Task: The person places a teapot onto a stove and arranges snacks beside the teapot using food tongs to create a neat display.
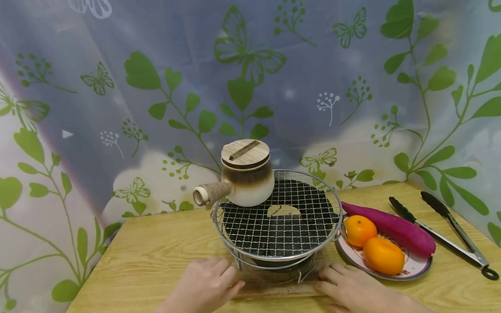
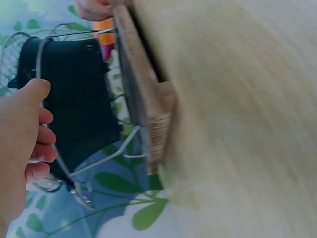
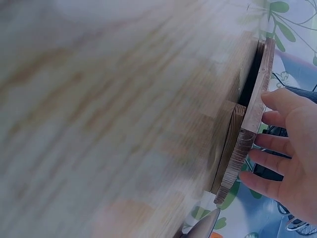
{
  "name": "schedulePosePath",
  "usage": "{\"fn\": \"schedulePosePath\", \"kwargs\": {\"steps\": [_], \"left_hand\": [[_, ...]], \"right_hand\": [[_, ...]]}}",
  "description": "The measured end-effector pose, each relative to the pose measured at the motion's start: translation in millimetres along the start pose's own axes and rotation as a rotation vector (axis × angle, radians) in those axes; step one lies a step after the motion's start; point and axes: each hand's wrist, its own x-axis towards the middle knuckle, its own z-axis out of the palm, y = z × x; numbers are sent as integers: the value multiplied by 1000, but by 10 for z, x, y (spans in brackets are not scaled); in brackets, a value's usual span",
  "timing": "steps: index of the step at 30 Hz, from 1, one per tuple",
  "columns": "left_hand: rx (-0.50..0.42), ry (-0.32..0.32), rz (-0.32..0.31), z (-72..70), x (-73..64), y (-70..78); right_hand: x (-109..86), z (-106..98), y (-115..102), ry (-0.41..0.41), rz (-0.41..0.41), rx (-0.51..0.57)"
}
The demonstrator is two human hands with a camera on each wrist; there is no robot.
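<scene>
A charcoal-style stove with a dark body stands on a low wooden board. Its round wire grill carries a cream and brown clay pot with a wooden lid and a side handle pointing left. My left hand is by the board's left front corner; in the left wrist view its loosely bent fingers overlap the stove's side, holding nothing. At the board's right edge, my right hand has its fingers stretched out, fingertips right at the wood.
Right of the stove, a plate bears two orange fruits and a long purple vegetable. Black-tipped metal tongs lie beyond it. A leaf-patterned curtain hangs behind the wooden table.
</scene>
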Motion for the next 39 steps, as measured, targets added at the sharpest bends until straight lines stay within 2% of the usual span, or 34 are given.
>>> {"fn": "schedulePosePath", "kwargs": {"steps": [7, 11, 15, 19, 21, 29, 39], "left_hand": [[-11, -128, 10, 187, -175, 56], [-15, -208, -9, 267, -262, 88], [-38, -295, -37, 302, -316, 97], [-59, -385, -39, 306, -338, 100], [-64, -410, -38, 307, -339, 106], [-94, -390, -42, 346, -340, 127], [-123, -381, -28, 340, -336, 131]], "right_hand": [[-15, -15, -3, 7, 3, 5], [-36, -24, -3, -13, 11, 18], [-57, -57, -1, -20, 30, 22], [-73, -123, 14, 9, 55, 27], [-84, -168, 27, 22, 73, 31], [-170, -334, 144, 92, 133, 1], [-294, -537, 339, 130, 228, -54]]}}
